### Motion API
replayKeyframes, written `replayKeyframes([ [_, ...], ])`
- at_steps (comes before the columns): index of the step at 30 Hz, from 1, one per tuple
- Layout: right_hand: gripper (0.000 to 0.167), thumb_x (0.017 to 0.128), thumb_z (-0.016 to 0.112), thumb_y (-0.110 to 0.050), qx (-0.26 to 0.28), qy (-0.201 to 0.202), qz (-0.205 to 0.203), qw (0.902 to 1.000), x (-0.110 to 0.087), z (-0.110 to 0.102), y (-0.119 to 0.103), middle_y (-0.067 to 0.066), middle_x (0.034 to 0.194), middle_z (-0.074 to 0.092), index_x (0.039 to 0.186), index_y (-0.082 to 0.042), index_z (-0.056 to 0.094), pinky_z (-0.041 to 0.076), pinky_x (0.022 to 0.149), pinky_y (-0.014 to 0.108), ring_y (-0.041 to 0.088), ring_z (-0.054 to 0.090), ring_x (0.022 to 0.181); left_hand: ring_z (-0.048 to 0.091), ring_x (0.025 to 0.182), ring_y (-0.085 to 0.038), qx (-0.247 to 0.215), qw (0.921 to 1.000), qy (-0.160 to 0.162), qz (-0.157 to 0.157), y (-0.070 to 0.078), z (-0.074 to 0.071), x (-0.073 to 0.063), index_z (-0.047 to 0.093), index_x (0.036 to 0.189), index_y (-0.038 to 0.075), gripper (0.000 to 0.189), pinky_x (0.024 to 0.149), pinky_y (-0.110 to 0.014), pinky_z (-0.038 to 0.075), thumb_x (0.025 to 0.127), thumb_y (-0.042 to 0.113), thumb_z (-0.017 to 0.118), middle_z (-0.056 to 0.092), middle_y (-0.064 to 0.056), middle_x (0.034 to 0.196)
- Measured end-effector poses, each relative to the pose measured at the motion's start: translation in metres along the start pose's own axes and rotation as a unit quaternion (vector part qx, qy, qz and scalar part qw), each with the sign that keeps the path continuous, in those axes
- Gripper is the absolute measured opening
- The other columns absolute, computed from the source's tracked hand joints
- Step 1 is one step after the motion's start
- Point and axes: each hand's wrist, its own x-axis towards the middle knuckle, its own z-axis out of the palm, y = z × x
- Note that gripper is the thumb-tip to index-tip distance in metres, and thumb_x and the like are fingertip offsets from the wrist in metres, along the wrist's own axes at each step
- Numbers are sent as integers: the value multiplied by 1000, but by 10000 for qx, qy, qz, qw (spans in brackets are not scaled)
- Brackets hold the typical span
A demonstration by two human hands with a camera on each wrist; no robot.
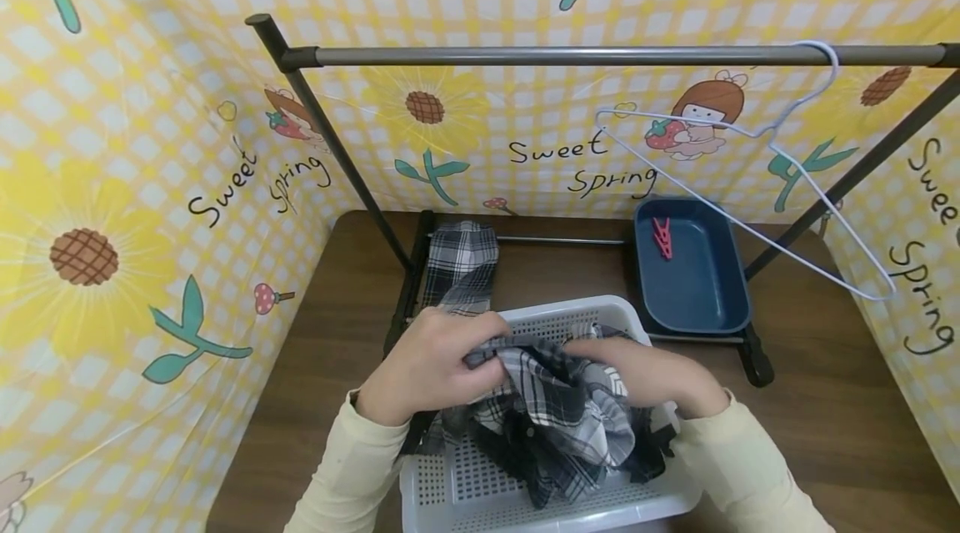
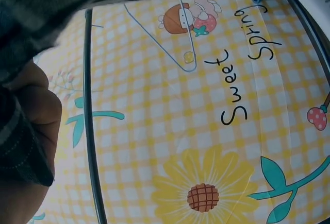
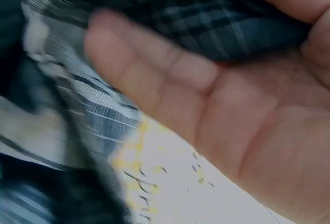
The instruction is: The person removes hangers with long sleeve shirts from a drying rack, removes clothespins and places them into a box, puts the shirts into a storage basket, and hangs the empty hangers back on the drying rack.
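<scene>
A crumpled black, grey and white plaid shirt [image 1: 555,399] lies bunched over a white perforated basket [image 1: 465,475]. My left hand [image 1: 442,358] grips a fold of it at the left, thumb and fingers closed round the cloth. Stitched dark fabric [image 2: 26,152] pokes out of that grip in the left wrist view. Over on the right side, my right hand [image 1: 645,370] is in among the folds. Its straight fingers [image 3: 149,80] lie against the cloth in the right wrist view, palm showing. A strip of the same plaid [image 1: 461,258] extends past the basket's far left.
A dark rack with a horizontal bar [image 1: 480,56] stands behind the basket. From its right part hangs a light-coloured wire hanger [image 1: 780,133]. The blue tray [image 1: 697,299] at the rack's foot holds a red clothespin [image 1: 662,238]. Patterned yellow cloth surrounds the brown table [image 1: 300,399].
</scene>
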Motion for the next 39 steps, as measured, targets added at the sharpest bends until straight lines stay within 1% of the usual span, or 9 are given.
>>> replayKeyframes([
  [5, 55, 97, 49, 4, 833, -24, -32, 9965, -16, -28, -6, 8, 146, 49, 148, -16, 50, 51, 88, 41, 22, 61, 101, 37, 50, 3, -333, 9994, -62, -84, 5, -3, -4, 61, 95, 13, 21, 45, -12, 29, 77, 2, 62, 54, 9, 65],
  [9, 49, 94, 44, 13, 1185, 673, -224, 9904, -12, -41, -13, 19, 134, 54, 138, -6, 56, 55, 78, 40, 28, 65, 85, 36, 51, 4, -556, 9983, -152, 17, 8, -7, -4, 60, 91, 14, 18, 45, -12, 27, 76, 3, 62, 50, 10, 63],
  [14, 31, 99, 52, 2, 323, 1208, -373, 9915, 31, -37, -28, 13, 133, 59, 123, -11, 66, 49, 94, 51, 30, 58, 119, 38, 52, 3, -689, 9971, -227, 227, 12, -6, -2, 58, 87, 13, 12, 47, -10, 30, 79, 5, 62, 49, 10, 63],
  [18, 29, 100, 55, -1, -497, 819, -597, 9936, 67, -23, -35, 13, 143, 53, 121, -12, 70, 43, 103, 52, 31, 48, 133, 34, 51, 3, -786, 9957, -257, 415, 18, -4, -1, 55, 82, 13, 13, 48, -8, 28, 76, 4, 63, 45, 10, 62],
  [24, 20, 94, 64, -6, -1739, 0, -775, 9817, 93, 13, -40, 14, 151, 46, 93, -18, 80, 25, 112, 62, 41, 17, 149, 28, 50, 4, -813, 9940, -361, 629, 26, 1, -1, 51, 78, 14, 15, 49, -7, 25, 74, 6, 64, 36, 10, 58],
  [27, 22, 99, 64, -23, -1914, -308, -679, 9787, 99, 31, -41, 13, 159, 35, 112, -12, 78, 23, 110, 67, 41, 5, 150, 26, 50, 5, -867, 9933, -435, 626, 26, 4, -1, 49, 77, 14, 17, 49, -7, 24, 75, 6, 64, 34, 10, 58],
  [31, 54, 104, 55, -29, -1728, -352, -674, 9820, 103, 46, -38, 16, 161, 29, 149, -1, 46, 16, 112, 68, 41, 2, 151, 26, 49, 5, -870, 9932, -460, 619, 26, 5, -3, 46, 76, 15, 19, 49, -7, 24, 77, 6, 63, 35, 9, 60],
  [33, 61, 104, 56, -30, -1682, -307, -755, 9824, 105, 50, -37, 18, 161, 26, 155, -2, 35, 13, 112, 69, 43, 1, 150, 26, 49, 5, -897, 9931, -469, 593, 26, 5, -4, 45, 75, 15, 20, 49, -7, 24, 78, 6, 63, 35, 9, 61],
  [39, 56, 104, 54, -36, -2178, -397, -769, 9722, 114, 53, -33, 17, 165, 16, 154, -12, 42, 14, 111, 70, 43, 1, 150, 28, 50, 4, -958, 9927, -477, 559, 26, 5, -6, 45, 74, 15, 21, 50, -7, 26, 77, 6, 64, 36, 9, 61],
])
